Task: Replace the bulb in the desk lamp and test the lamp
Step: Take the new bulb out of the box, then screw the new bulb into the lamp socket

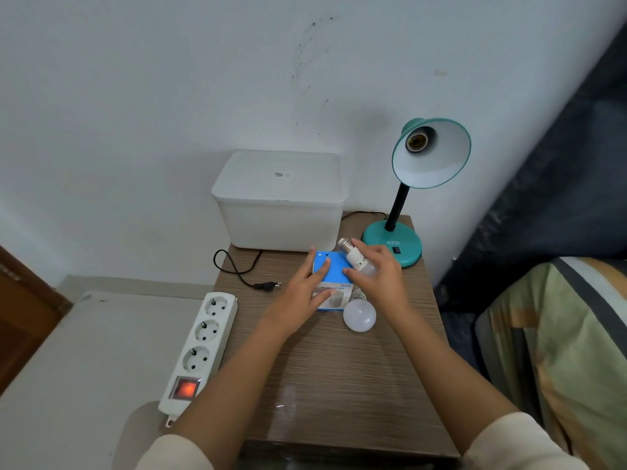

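Note:
A teal desk lamp (pixel 393 244) stands at the table's far right, its shade (pixel 437 161) tilted toward me with the socket (pixel 416 141) bare. My right hand (pixel 380 276) grips a white bulb (pixel 356 261), screw base pointing up and left, over a blue box (pixel 330 266). My left hand (pixel 305 290) rests flat on that box, holding it down. A second white bulb (pixel 359 315) lies on the table just in front of the box. The lamp's black plug (pixel 268 285) lies loose on the table, unplugged.
A white lidded bin (pixel 280 198) stands at the back of the wooden table (pixel 339 374). A white power strip (pixel 200 351) with its red switch (pixel 185 388) lit lies along the table's left edge. A bed with a patterned cover (pixel 556 351) is at the right.

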`<action>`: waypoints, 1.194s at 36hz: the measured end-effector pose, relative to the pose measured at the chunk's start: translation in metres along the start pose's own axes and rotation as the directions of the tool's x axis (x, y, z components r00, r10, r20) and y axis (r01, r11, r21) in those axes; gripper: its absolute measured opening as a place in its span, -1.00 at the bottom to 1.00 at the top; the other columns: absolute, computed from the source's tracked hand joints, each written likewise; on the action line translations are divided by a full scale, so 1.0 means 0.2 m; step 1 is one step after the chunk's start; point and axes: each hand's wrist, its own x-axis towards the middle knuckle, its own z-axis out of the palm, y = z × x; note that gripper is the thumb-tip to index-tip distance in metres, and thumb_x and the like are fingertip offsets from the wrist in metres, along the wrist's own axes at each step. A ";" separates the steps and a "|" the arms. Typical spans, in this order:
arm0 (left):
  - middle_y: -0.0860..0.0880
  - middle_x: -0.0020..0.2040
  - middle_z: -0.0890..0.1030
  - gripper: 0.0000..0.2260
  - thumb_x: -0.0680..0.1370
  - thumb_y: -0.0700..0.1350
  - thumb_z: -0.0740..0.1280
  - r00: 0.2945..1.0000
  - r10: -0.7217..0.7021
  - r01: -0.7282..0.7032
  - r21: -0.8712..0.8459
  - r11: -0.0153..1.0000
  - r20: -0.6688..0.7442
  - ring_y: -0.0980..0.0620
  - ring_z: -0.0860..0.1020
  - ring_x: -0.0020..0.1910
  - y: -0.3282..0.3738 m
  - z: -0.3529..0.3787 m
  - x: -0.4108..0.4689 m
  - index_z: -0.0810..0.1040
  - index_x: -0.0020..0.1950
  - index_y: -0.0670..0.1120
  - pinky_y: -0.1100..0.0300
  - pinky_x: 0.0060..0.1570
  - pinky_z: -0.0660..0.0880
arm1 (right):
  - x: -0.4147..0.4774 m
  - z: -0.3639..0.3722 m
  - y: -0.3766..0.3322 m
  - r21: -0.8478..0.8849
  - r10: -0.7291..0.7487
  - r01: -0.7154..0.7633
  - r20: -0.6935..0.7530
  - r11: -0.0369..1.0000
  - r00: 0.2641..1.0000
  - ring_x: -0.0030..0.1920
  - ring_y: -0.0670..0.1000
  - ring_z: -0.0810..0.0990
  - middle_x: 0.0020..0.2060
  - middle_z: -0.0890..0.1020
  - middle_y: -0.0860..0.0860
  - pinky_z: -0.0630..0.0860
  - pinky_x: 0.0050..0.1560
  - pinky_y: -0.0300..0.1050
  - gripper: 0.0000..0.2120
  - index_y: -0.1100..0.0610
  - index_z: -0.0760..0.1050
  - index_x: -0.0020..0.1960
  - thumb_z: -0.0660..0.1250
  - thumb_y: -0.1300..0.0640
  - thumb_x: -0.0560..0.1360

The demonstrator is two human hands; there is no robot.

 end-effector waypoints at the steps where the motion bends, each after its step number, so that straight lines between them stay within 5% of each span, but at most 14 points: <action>1: 0.06 0.56 -0.09 -0.46 0.57 -0.02 0.27 1.000 -0.008 0.008 0.003 1.000 0.006 0.08 0.15 0.49 0.01 0.00 0.00 0.15 0.50 0.01 0.26 0.29 0.29 | 0.00 0.00 0.00 0.000 0.003 -0.003 -0.004 1.000 1.000 0.05 -0.12 0.41 0.02 0.42 -0.06 0.34 0.04 -0.27 -0.45 0.00 0.41 0.34 0.46 0.15 0.38; 10: 0.07 0.56 -0.14 -0.45 0.58 -0.06 0.27 0.996 -0.063 0.063 0.005 0.998 0.060 0.05 0.06 0.52 0.04 -0.03 -0.01 0.11 0.52 0.02 0.09 0.40 0.28 | -0.01 0.00 -0.03 -0.039 0.014 -0.013 0.022 0.999 1.000 0.07 -0.12 0.37 0.06 0.39 -0.03 0.33 0.01 -0.27 -0.50 0.00 0.34 0.39 0.35 0.11 0.48; 15: 0.07 0.56 -0.14 -0.42 0.58 -0.06 0.27 0.991 -0.101 0.101 0.007 0.995 0.085 0.06 0.04 0.51 0.06 -0.04 0.00 0.07 0.52 0.03 0.13 0.36 0.32 | -0.02 -0.01 -0.04 -0.019 0.028 -0.027 0.037 0.999 0.999 0.06 -0.09 0.38 0.05 0.40 0.01 0.31 0.01 -0.25 -0.52 0.03 0.34 0.40 0.32 0.11 0.50; 21: -0.03 0.56 -0.05 -0.48 0.59 -0.08 0.24 0.994 -0.106 0.107 -0.029 0.994 0.026 0.06 0.04 0.52 0.09 -0.09 0.00 0.14 0.51 -0.11 0.30 0.35 0.11 | -0.03 -0.07 -0.05 -0.046 0.038 -0.036 0.032 0.998 0.999 0.05 -0.07 0.38 0.10 0.44 0.09 0.25 0.04 -0.29 -0.53 0.02 0.35 0.40 0.32 0.10 0.50; 32: 0.02 0.54 0.12 -0.47 0.58 -0.07 0.25 0.990 0.112 -0.118 -0.076 0.990 -0.088 0.12 0.11 0.50 0.41 -0.27 0.33 0.14 0.51 -0.06 0.06 0.47 0.15 | 0.14 -0.52 -0.23 0.068 0.046 -0.028 -0.276 0.997 0.960 -0.01 -0.08 0.37 0.05 0.43 0.09 0.27 -0.15 -0.48 -0.58 -0.02 0.41 0.34 0.31 0.12 0.49; 38: -0.04 0.55 0.07 -0.29 0.50 -0.21 0.36 0.981 0.194 -0.195 -0.051 0.980 -0.017 0.04 0.08 0.51 0.66 -0.31 0.67 0.03 0.53 -0.08 0.04 0.47 0.14 | 0.31 -0.64 -0.31 0.113 0.050 -0.022 -0.257 0.993 0.965 0.22 0.04 0.46 0.22 0.53 0.11 0.35 0.18 -0.19 -0.63 0.03 0.44 0.31 0.27 0.07 0.51; 43: -0.02 0.52 0.13 -0.14 0.43 -0.30 0.42 0.972 0.234 -0.227 -0.142 0.963 0.035 0.06 0.14 0.48 0.73 -0.30 0.83 -0.07 0.53 0.01 0.18 0.44 0.15 | 0.43 -0.65 -0.32 0.101 0.058 -0.033 -0.247 0.994 0.967 0.06 -0.03 0.47 0.21 0.55 0.12 0.38 0.03 -0.25 -0.61 0.09 0.44 0.31 0.29 0.07 0.50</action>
